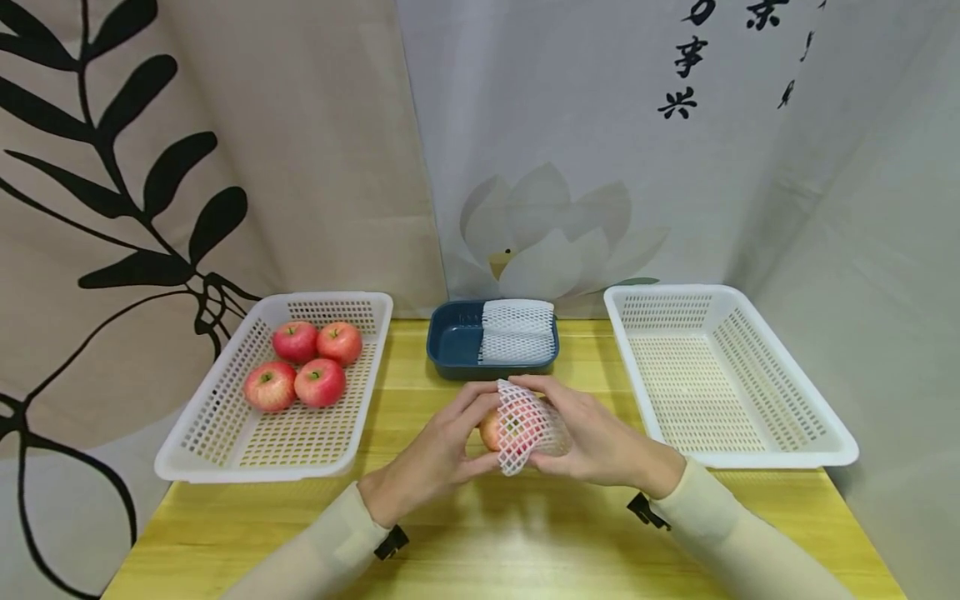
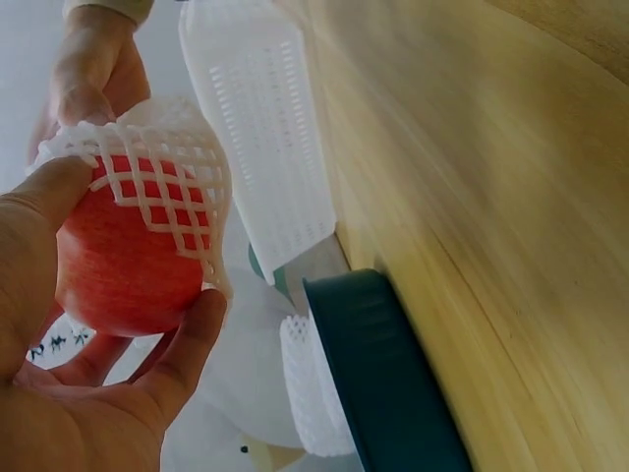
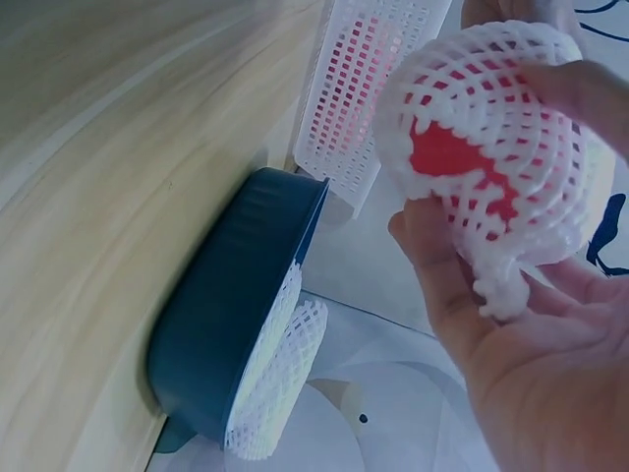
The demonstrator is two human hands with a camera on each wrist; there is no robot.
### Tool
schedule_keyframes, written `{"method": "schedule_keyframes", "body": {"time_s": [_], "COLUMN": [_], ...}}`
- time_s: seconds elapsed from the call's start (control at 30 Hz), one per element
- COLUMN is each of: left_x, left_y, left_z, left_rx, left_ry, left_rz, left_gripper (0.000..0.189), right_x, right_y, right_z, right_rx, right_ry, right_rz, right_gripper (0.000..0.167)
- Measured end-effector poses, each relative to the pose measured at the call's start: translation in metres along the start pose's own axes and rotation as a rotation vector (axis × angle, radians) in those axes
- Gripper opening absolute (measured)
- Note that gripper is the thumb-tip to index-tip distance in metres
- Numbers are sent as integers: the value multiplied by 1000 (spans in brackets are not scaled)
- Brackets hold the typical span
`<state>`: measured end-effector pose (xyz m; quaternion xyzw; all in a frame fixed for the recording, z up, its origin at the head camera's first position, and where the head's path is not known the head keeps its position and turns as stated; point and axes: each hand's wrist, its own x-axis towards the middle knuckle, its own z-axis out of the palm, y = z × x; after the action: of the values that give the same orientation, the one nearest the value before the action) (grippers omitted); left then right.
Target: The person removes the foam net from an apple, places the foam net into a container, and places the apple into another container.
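A red apple (image 2: 128,261) sits partly inside a white foam fruit net (image 1: 519,429), held between both hands above the front of the table. My left hand (image 1: 450,442) grips the apple's uncovered side, thumb and fingertips at the net's edge. My right hand (image 1: 603,437) holds the netted side, its fingers and thumb around the foam. In the right wrist view the net bunches at its end, and red skin shows through a gap. Behind the hands a dark blue tray (image 1: 455,342) carries a stack of foam nets (image 1: 517,333).
On the left a white perforated basket (image 1: 288,454) contains several red apples (image 1: 320,382). Another white basket (image 1: 705,400) stands on the right with only its perforated floor showing. Patterned cloth (image 1: 315,150) hangs behind the wooden table (image 1: 480,542).
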<state>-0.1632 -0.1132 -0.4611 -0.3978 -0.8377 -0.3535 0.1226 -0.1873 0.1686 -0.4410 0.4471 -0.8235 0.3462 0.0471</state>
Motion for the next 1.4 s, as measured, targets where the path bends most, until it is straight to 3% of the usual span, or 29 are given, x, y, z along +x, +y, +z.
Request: {"method": "schedule_keyframes", "body": {"time_s": [0.27,0.6,1.03,1.4], "left_x": [-2,-4,-4,-6], "left_y": [-2,-2,-4,-4], "left_z": [1,1,4,5], "left_rx": [25,51,42,57], "left_ry": [31,81,61,62], "left_rz": [-29,-62,-95,-118], "left_gripper": [74,77,76,74], "right_x": [-2,-4,1,1], "right_y": [4,6,11,12], "right_z": [-2,-4,-4,-4], "right_rx": [-75,-92,-40,-54], "right_ry": [43,106,185,197], "right_rz": [-81,-127,-213,-211], "right_gripper": [99,89,49,42]}}
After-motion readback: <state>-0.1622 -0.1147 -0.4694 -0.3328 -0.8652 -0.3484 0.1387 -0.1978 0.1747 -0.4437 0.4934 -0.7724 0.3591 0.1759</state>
